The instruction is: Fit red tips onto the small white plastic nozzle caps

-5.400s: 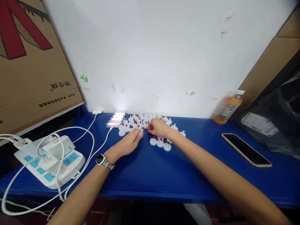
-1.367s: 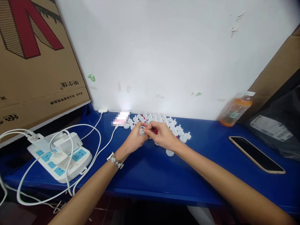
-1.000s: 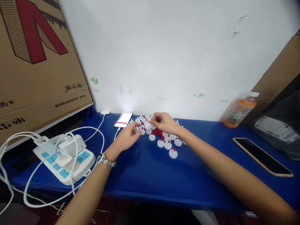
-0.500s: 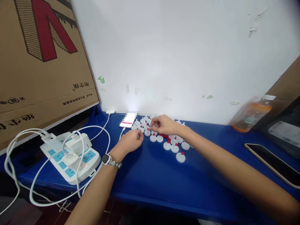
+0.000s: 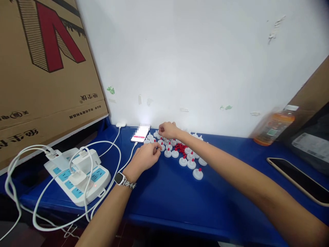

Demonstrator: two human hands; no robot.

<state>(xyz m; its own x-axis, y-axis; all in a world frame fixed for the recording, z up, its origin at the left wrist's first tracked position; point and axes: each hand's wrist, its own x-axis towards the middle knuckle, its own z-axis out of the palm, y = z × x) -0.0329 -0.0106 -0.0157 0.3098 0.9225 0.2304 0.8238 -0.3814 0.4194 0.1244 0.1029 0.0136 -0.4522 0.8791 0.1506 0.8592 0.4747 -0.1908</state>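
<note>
My left hand, a watch on its wrist, rests low at the front left of a group of round white nozzle caps. Its fingers are curled together, and whatever they may hold is hidden. Farther back, my right hand reaches over the same group with thumb and fingertips pinched close. What is in that pinch is too small to make out. Many of the white caps carry a small red tip on the spout; those at the back show bare white spouts. A loose pile of small red tips lies among them, partly behind my right forearm.
A lit phone lies behind my left hand, with a charging cable. Left of it are a white power strip with looping cables and a large cardboard box. On the right are an orange drink bottle and a dark phone.
My right hand has moved left and back over the caps, uncovering more of the red pile. My left hand has shifted slightly to the right, toward the nearest caps.
</note>
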